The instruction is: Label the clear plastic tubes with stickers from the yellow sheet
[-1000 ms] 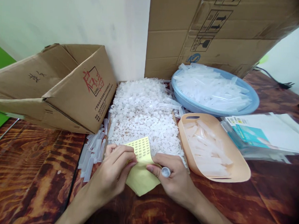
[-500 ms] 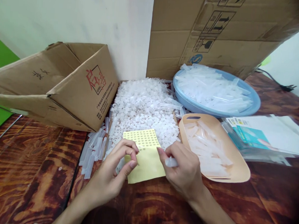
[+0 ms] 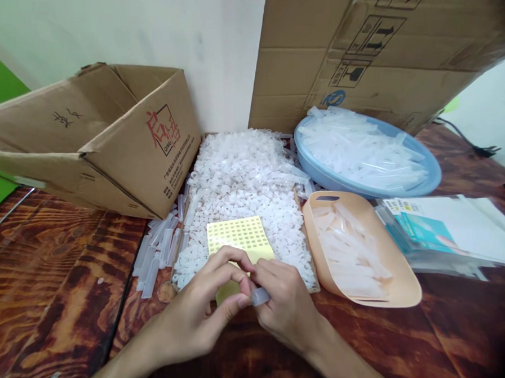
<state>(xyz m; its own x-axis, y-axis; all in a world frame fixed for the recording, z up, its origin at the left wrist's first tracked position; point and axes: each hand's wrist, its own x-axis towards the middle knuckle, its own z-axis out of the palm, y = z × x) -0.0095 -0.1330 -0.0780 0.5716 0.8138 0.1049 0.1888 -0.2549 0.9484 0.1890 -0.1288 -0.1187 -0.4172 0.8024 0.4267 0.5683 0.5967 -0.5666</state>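
Observation:
My right hand (image 3: 286,301) is closed around a short translucent plastic tube (image 3: 260,296), whose end points out toward my left hand. My left hand (image 3: 212,302) has its thumb and forefinger brought together right at the tube's end. Whatever sits between those fingertips is too small to make out. Beneath both hands is a yellow sheet of small round stickers (image 3: 241,235), its lower part mostly covered by the fingers. The sheet rests on a heap of small white plastic caps (image 3: 252,197) in a shallow cardboard tray (image 3: 314,278).
Left stands an open cardboard box (image 3: 140,143), with loose clear tubes (image 3: 158,252) beside it. Right are a peach tray (image 3: 404,284) and a blue basin (image 3: 433,170), both holding tubes. Plastic-wrapped packets (image 3: 449,227) lie farther right. A large carton (image 3: 296,73) stands behind.
My right hand has moved left with the tube, off the sticker sheet's right edge. My left hand has shifted slightly right, so the hands now meet over the sheet's lower part.

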